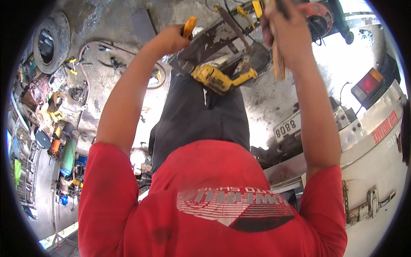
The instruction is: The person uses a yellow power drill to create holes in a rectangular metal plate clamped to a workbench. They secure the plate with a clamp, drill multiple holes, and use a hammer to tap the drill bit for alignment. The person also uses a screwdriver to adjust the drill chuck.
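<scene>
My left hand (171, 39) is closed round a tool with an orange handle (189, 26); its working end is hidden. In my right hand (291, 36), a little blurred, I grip a wooden-handled tool (279, 66). The handle's end points back towards me, and the head is not clear at the top edge. Between the two hands lies a dark, worn metal frame (209, 40) with flaking paint. A yellow power drill (214, 79) rests at its near side, close to my legs.
At right stands a vehicle with a red and amber tail light (367, 85), bumper and number plate (287, 127). A red reel (319, 17) is at top right. To the left are a tyre (51, 38), a looped hose (84, 64), a green cylinder (68, 156) and cluttered tools.
</scene>
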